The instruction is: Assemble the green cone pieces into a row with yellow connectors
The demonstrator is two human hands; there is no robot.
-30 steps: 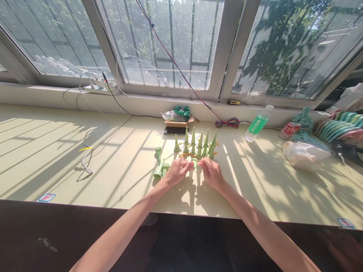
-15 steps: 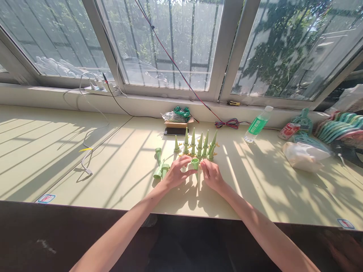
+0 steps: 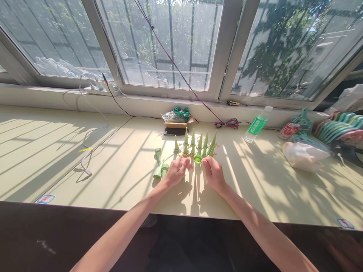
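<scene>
A green plastic watering spike point(image 3: 197, 159), cup-shaped at its wide end, has its open mouth facing up between my hands. My right hand point(image 3: 214, 173) is closed, with thumb and fingers pinching the spike's right side. My left hand point(image 3: 176, 172) is closed just left of the rim, apart from it. Whatever its fingertips hold is hidden or too small to make out. A bit of green shows under that hand. Beyond my hands, several green spikes point(image 3: 200, 143) stand points up, with small yellow-orange pieces at their bases. Several loose green spikes point(image 3: 158, 155) are left of my left hand.
Behind the standing spikes are a dark phone point(image 3: 173, 131) and a small box point(image 3: 176, 124) with plastic wrapping. A water bottle point(image 3: 256, 125), a red can point(image 3: 288, 130) and a plastic bag point(image 3: 304, 155) are at the right. A white cable point(image 3: 85, 158) lies on the left.
My left hand has let go of the spike's cup and closed its fingers beside it. The spike has shifted slightly right and away from me, still at my right hand.
</scene>
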